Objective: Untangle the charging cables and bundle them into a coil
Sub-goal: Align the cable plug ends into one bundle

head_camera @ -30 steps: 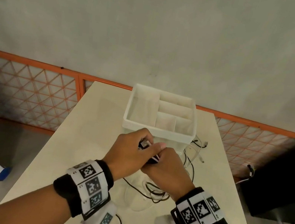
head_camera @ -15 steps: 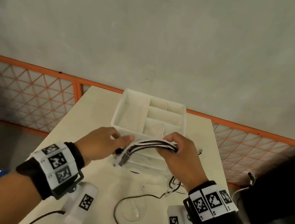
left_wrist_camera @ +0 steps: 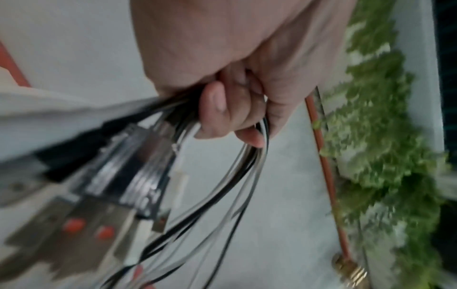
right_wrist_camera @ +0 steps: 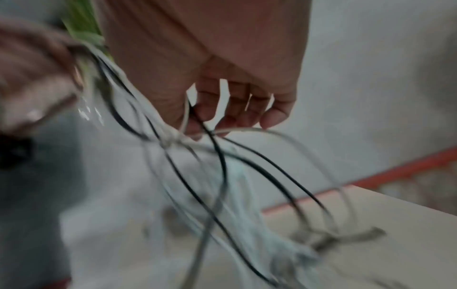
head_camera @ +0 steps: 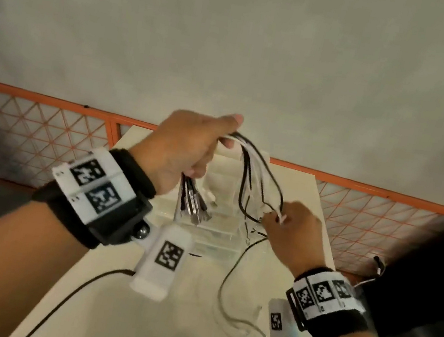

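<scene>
Left hand (head_camera: 186, 147) at frame centre, grip clamped on bundled cables (head_camera: 252, 173), right hand (head_camera: 290, 227) lower right pinching trailing strands, above the surface (head_camera: 108, 311)

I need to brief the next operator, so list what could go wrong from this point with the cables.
1. The left hand grips only the plug ends of the cables; a hard pull might slip one free.
2. The right hand pinches crossed strands, so tugging could tighten the tangle.
3. Trailing loops near the white organiser may snag it.
</scene>
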Tool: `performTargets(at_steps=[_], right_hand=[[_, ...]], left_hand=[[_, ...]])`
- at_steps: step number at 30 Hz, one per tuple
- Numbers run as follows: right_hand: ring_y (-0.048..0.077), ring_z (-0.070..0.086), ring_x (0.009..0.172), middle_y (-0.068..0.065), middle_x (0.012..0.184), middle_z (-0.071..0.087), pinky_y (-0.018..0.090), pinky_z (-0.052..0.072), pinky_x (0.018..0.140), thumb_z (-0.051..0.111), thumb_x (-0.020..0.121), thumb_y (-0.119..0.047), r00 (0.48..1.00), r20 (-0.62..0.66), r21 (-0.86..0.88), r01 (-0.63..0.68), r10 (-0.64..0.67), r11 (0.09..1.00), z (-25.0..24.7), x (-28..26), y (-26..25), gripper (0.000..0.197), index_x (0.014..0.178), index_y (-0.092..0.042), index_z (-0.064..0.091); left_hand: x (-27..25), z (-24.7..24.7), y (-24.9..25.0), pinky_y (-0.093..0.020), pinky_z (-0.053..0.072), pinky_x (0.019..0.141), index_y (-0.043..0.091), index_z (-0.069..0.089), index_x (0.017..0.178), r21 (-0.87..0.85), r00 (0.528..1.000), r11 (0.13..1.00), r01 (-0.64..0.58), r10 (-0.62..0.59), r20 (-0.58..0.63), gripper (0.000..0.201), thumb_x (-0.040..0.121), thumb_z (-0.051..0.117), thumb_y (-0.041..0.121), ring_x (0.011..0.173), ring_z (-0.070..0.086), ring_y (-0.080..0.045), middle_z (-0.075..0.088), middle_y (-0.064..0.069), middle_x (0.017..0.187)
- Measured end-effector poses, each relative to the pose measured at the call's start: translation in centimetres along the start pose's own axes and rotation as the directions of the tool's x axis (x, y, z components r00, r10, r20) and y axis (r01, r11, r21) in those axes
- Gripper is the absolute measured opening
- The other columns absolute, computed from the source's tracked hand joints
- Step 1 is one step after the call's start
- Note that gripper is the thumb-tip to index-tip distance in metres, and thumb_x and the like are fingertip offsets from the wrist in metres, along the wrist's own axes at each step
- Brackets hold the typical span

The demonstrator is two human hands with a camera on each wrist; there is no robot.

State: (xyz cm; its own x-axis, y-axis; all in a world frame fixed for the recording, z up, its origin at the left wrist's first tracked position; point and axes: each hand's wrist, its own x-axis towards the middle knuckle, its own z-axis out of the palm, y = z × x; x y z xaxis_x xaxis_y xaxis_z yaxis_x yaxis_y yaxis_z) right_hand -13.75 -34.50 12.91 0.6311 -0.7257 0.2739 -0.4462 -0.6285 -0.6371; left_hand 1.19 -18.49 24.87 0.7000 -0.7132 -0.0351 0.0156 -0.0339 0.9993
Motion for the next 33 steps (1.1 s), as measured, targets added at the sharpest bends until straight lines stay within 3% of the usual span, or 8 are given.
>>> performTargets(at_steps=[4,7,11,16,19,23,27,33], right_hand=[[0.033,0.063,0.076,0.006,0.070,0.063,0.035,0.051,0.066,0.057,0.095,-0.045,0.910,0.207,-0.258,-0.303,0.359,0.917,2.1,-0.7,6.0,0.042,0.069,-0.013,0.066],[0.028,0.063,0.056,0.008,0.063,0.065,0.035,0.055,0.054,0.055,0.097,-0.046,0.869,0.180,0.009,-0.470,0.461,0.883,1.0,0.4,7.2,0.039,0.085,-0.015,0.074],[0.022,0.067,0.054,0.005,0.072,0.068,0.052,0.061,0.068,0.052,0.103,-0.028,0.946,-0.094,0.455,-0.236,0.310,0.859,-2.3,2.9,5.4,0.032,0.076,-0.017,0.066],[0.025,0.069,0.081,0.012,0.091,0.070,0.034,0.054,0.075,0.048,0.101,-0.024,0.913,-0.407,0.267,0.078,0.040,0.960,-3.8,2.7,4.9,0.019,0.094,-0.017,0.064],[0.023,0.062,0.110,0.011,0.126,0.064,0.032,0.048,0.093,0.057,0.093,-0.006,0.992,-0.114,0.040,-0.045,0.050,0.998,-1.0,0.1,8.3,0.028,0.118,-0.015,0.067],[0.022,0.046,0.139,0.004,0.152,0.047,0.029,0.035,0.111,0.060,0.086,-0.005,0.861,0.400,-0.221,-0.242,0.314,0.945,1.7,-3.6,10.8,0.049,0.132,-0.022,0.061],[0.001,0.066,0.093,-0.013,0.113,0.070,0.014,0.048,0.077,0.070,0.087,-0.011,0.985,0.168,0.148,-0.064,0.039,0.987,0.1,-3.1,4.0,0.029,0.105,-0.033,0.069],[0.009,0.065,0.097,-0.010,0.112,0.068,0.016,0.051,0.080,0.079,0.081,-0.017,0.916,0.158,0.480,0.256,-0.370,0.839,1.8,-4.1,-7.5,0.042,0.119,-0.024,0.063]], left_hand=[[0.1,-0.5,0.7,-0.023,0.021,0.039,0.009,0.062,0.071,-0.052,0.999,0.997,-0.048,0.049,0.003,0.034,0.091,0.067,0.036,0.041,0.016,-0.013,0.024,0.008,0.042],[0.4,-0.7,-1.4,-0.027,0.017,0.045,0.011,0.061,0.068,0.005,1.000,1.000,0.014,-0.014,-0.026,0.035,0.092,0.066,0.036,0.046,0.016,-0.015,0.025,0.004,0.047],[0.7,-1.0,-4.9,-0.025,0.017,0.045,0.007,0.060,0.077,0.157,0.987,0.978,0.134,-0.117,-0.113,0.035,0.094,0.062,0.037,0.048,0.017,-0.015,0.030,0.000,0.055],[0.3,-1.2,-6.1,-0.022,0.022,0.039,0.009,0.055,0.077,0.122,0.975,0.973,0.198,-0.182,-0.131,0.032,0.100,0.054,0.032,0.040,0.022,-0.012,0.059,-0.005,0.059],[-0.1,-1.5,-5.2,-0.023,0.022,0.039,0.011,0.056,0.075,0.018,0.982,0.989,0.149,-0.146,-0.121,0.032,0.100,0.054,0.030,0.039,0.022,-0.011,0.063,-0.005,0.063],[-0.7,-2.1,-4.8,-0.024,0.020,0.041,0.016,0.062,0.062,-0.013,0.992,0.997,0.082,-0.083,-0.093,0.036,0.095,0.062,0.029,0.037,0.021,-0.012,0.060,-0.005,0.061],[-1.6,-1.7,-5.8,-0.021,0.019,0.041,0.019,0.067,0.058,0.050,0.989,0.989,0.136,-0.133,-0.058,0.033,0.088,0.070,0.031,0.038,0.022,-0.013,0.057,0.000,0.060],[-2.7,-1.2,-6.8,-0.023,0.017,0.042,0.012,0.061,0.073,0.030,0.974,0.975,0.219,-0.220,0.053,0.033,0.097,0.057,0.035,0.044,0.022,-0.012,0.042,-0.001,0.057]])
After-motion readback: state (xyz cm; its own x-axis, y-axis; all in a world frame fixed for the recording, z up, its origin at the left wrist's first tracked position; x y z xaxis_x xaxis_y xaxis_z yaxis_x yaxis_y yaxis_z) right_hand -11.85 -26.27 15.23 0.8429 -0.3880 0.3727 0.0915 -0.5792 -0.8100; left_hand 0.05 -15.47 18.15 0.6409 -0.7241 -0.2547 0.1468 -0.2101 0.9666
